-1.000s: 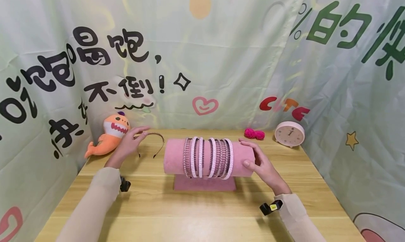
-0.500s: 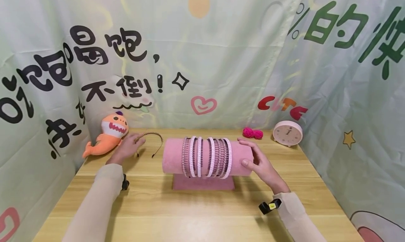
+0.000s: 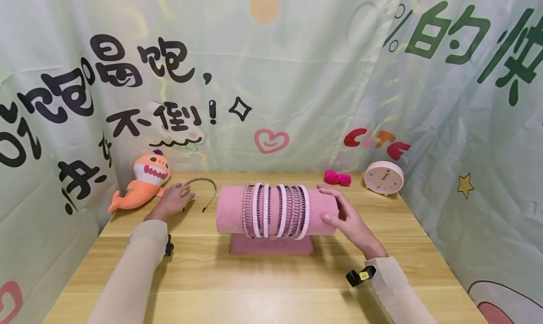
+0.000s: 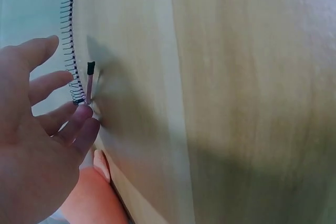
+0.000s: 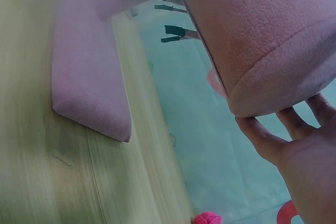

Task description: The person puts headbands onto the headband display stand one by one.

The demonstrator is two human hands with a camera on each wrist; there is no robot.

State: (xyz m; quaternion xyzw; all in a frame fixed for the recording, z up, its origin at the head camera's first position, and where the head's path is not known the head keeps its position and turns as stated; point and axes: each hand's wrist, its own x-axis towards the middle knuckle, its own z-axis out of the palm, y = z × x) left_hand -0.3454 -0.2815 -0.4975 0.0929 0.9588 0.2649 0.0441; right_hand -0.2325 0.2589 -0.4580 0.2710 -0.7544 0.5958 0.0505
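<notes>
My left hand (image 3: 174,199) is at the back left of the table, beside a thin comb-toothed headband (image 3: 216,188). In the left wrist view its fingers are spread and loosely bent, fingertips right at the headband (image 4: 71,24), overlapping one end of it. At the middle of the table stands a pink plush roll-shaped headband stand (image 3: 231,211) on a flat base (image 3: 271,246). Several headbands, some white (image 3: 266,211) and some dark and toothed, circle its roll. My right hand (image 3: 349,220) holds the roll's right end, thumb in front and fingers over the top and end.
An orange shark plush (image 3: 142,187) leans at the back left, just behind my left hand. A magenta yarn bundle (image 3: 337,178) and a round pink clock (image 3: 383,178) stand at the back right. Printed cloth (image 3: 229,46) hangs behind the wooden table (image 3: 271,291).
My left hand has lowered and its fingertips have come down to the left part of the headband. My right hand stays on the stand's end. The view has shifted slightly.
</notes>
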